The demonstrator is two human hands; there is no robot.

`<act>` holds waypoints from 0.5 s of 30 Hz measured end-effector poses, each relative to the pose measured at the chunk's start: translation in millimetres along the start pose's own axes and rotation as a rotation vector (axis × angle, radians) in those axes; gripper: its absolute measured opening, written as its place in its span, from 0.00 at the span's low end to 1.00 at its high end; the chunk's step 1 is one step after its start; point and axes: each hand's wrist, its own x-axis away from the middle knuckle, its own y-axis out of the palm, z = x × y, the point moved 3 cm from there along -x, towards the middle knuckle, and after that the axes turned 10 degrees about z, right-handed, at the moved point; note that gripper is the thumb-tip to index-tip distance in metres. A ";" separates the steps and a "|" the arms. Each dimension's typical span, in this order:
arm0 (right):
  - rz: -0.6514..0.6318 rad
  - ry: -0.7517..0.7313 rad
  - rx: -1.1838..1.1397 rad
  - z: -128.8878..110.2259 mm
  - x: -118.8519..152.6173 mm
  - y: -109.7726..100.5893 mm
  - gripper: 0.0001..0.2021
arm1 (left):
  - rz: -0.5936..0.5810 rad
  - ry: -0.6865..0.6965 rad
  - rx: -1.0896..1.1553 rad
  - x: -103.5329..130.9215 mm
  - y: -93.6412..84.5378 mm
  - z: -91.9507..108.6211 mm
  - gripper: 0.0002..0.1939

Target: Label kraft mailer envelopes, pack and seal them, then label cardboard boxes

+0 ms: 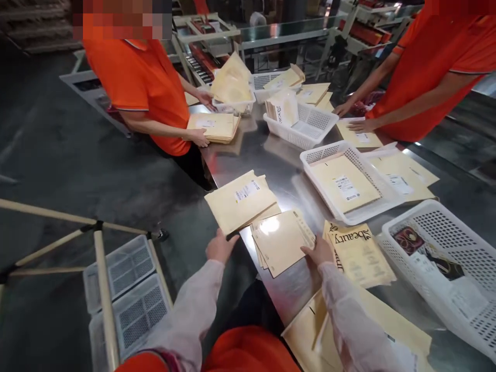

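My left hand [222,248] is at the near edge of a labelled padded envelope [240,201], with its thumb spread away from the fingers; some fingertips are hidden at the edge. The envelope lies on another one at the table's left edge. My right hand [322,251] grips the right edge of a small, fanned stack of flat beige cards [281,240], which overlaps the lower envelope. Beside my right wrist lies a stack of beige printed packets [358,253] with large dark lettering. More padded envelopes [395,315] lie under my right forearm.
A white basket [437,212] with small packets stands on the right; another basket [349,214] holds a labelled envelope. Two co-workers in orange shirts [127,88] handle envelopes across the metal table [267,165]. A pole-framed rack [101,279] with plastic bins stands at left.
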 end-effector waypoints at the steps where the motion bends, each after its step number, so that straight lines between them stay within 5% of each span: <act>1: -0.034 0.035 -0.014 0.0 -2.3 1.5 0.34 | -0.003 0.002 -0.027 11.7 6.3 -0.3 0.34; 8: -0.130 0.093 -0.188 7.8 25.5 -4.0 0.22 | -0.425 -0.070 0.391 76.6 79.9 19.7 0.20; 11: -0.070 0.117 -0.180 27.6 30.0 -16.5 0.28 | -0.462 -0.096 0.577 86.1 86.0 22.2 0.24; 15: 0.172 0.216 -0.015 72.8 23.8 -37.4 0.21 | -0.477 -0.142 0.717 85.1 78.9 14.6 0.29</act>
